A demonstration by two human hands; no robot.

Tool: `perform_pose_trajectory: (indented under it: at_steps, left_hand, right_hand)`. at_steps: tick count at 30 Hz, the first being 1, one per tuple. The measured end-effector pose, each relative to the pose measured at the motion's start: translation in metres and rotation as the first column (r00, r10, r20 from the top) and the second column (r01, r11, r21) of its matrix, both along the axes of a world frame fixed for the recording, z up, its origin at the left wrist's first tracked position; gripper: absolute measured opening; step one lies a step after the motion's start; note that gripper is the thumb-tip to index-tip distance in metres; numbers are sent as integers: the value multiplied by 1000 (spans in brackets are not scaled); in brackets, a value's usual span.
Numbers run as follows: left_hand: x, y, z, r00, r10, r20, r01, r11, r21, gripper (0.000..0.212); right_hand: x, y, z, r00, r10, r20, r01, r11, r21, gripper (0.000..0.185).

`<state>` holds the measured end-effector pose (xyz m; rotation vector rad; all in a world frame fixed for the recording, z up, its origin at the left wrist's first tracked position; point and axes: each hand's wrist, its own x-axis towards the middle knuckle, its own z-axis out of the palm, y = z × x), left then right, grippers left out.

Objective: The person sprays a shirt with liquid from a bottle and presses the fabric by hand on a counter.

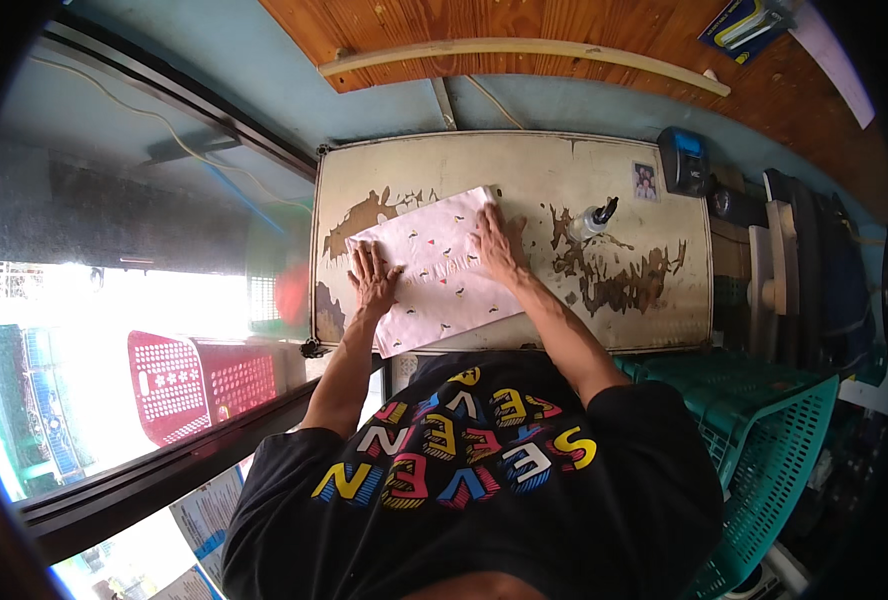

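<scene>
A folded pink cloth with small printed figures (444, 300) lies at a slant on a worn cream tabletop (519, 165). A gathered, wrinkled band runs across its middle. My left hand (372, 277) rests palm down on the cloth's left part, fingers somewhat apart. Near the upper right edge of the cloth, my right hand (498, 244) presses down with its fingers pointing away from me; whether it pinches any fabric cannot be told. To the right of that hand stands a clear bottle with a black top (586, 223).
A black-and-blue device (684, 161) sits at the table's back right corner, beside a small photo (645, 181). Green plastic baskets (781, 427) stand at my right. A glass window with a dark frame (188, 442) borders the left side. Above hangs a wooden shelf (489, 22).
</scene>
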<state>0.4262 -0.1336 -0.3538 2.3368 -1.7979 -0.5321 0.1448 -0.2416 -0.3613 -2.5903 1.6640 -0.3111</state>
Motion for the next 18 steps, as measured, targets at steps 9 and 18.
perform_pose_trajectory:
  at_steps: [9,18]
  left_hand:
    - [3,-4,0,1000,3,-9,-3,1000,27,87]
    - [4,-1,-3,1000,4,-19,-3,1000,4,86]
  right_hand:
    - [-19,-29,20,998,56,42,-60,991,117,65]
    - [-42,38,36,940,146,310,-183,978,94,62]
